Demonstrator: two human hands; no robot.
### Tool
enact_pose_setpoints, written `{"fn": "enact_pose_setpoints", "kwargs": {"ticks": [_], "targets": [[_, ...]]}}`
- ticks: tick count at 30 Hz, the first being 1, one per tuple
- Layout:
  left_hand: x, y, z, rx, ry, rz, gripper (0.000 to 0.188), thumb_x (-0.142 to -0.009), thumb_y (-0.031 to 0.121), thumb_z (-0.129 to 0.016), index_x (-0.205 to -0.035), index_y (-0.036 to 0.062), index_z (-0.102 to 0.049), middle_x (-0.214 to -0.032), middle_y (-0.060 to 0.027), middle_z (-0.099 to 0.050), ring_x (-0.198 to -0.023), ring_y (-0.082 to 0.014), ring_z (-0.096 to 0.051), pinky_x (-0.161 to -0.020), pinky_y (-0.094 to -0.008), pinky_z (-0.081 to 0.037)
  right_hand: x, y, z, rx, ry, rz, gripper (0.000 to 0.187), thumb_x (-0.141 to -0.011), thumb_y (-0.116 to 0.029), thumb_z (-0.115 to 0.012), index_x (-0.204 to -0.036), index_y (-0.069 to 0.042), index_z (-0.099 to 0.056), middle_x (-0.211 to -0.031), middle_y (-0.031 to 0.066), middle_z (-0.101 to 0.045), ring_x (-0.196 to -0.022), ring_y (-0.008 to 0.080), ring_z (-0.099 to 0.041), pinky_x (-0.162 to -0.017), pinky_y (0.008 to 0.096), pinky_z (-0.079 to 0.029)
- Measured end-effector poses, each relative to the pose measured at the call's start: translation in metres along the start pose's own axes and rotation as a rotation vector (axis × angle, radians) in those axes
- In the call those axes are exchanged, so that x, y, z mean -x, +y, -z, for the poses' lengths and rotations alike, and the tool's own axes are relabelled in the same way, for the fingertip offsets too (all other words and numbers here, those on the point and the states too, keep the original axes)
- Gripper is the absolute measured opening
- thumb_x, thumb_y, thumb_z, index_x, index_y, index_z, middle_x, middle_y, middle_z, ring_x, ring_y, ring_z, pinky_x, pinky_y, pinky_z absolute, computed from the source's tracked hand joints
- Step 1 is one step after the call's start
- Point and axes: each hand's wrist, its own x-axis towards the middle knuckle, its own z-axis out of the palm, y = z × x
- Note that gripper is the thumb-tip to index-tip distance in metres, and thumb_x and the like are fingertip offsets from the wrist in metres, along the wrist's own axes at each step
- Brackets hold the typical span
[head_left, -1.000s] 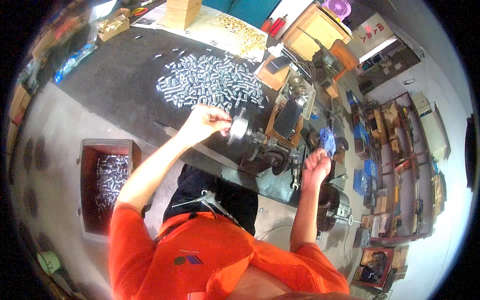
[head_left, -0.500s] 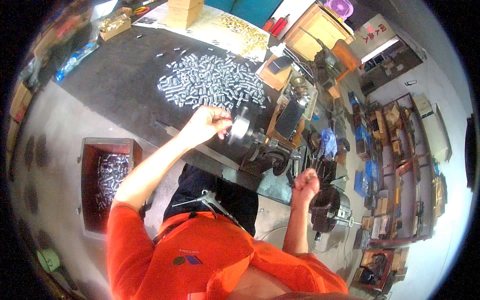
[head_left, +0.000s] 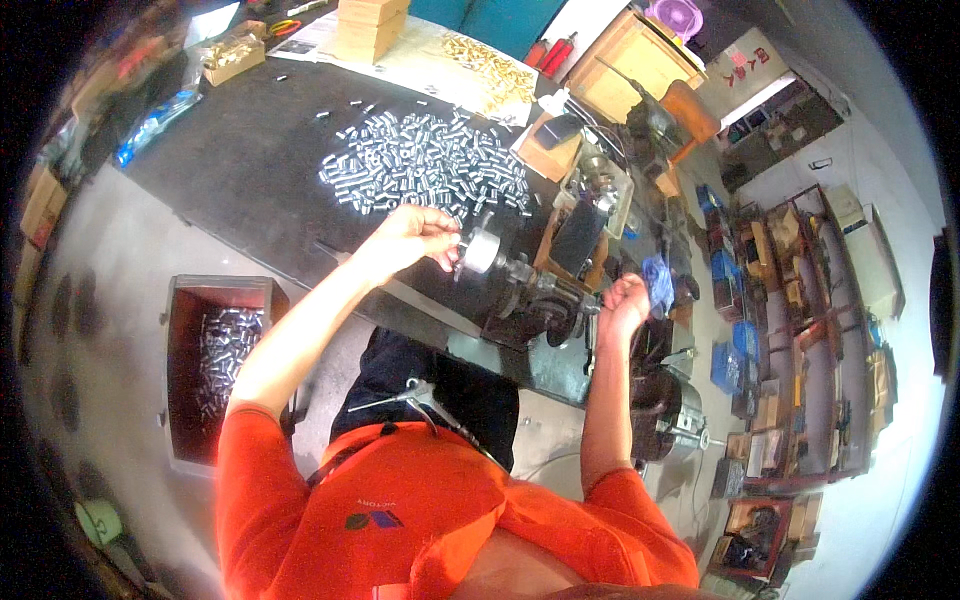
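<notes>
My left hand [head_left: 415, 240] is stretched forward to the round silver chuck [head_left: 480, 250] of a small dark bench machine [head_left: 530, 300]. Its fingertips are pinched on a small metal cylinder at the chuck face. Just beyond it, a heap of several short silver cylinders [head_left: 430, 165] is spread on the black table [head_left: 230, 170]. My right hand [head_left: 622, 305] is a closed fist at the machine's right end, wrapped around a lever that the fingers mostly hide. A blue rag [head_left: 655, 280] lies right beside it.
A reddish bin [head_left: 185, 300] holding silver cylinders stands on the floor at my left. Brass pieces [head_left: 490, 70] lie on paper at the table's far side, near wooden boxes [head_left: 365, 25]. Cluttered shelves [head_left: 800, 330] line the right.
My right fist dropped toward me half a second ago and has come back up to the machine's right end. My left hand has stayed at the chuck.
</notes>
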Motion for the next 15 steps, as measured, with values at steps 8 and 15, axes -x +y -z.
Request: {"fn": "enact_pose_setpoints", "kwargs": {"ticks": [8,15], "targets": [[0.001,-0.002,-0.002,0.031,0.032,-0.034,0.013,-0.079,0.006,-0.057,-0.088,-0.0038,-0.056,-0.072,-0.0084,-0.058,-0.061,-0.013,-0.057,-0.055,-0.0242,-0.048,0.083,-0.013,0.046,-0.082,-0.172,0.001,0.014,-0.075,-0.019,-0.046,-0.065,-0.009,-0.043,-0.05,-0.0039,-0.03,-0.039,0.0063,-0.023,-0.035,0.0208,-0.016],[-0.005,0.001,-0.003,0.025,0.043,-0.038,0.012,-0.078,0.006,-0.059,-0.086,-0.0034,-0.057,-0.069,-0.0084,-0.059,-0.058,-0.0125,-0.056,-0.052,-0.0234,-0.047,0.012,0.079,0.073,0.147,0.296,-0.082,0.009,-0.076,-0.02,-0.053,-0.072,-0.012,-0.052,-0.06,-0.0024,-0.045,-0.048,0.0099,-0.04,-0.042,0.0237,-0.03]]}}
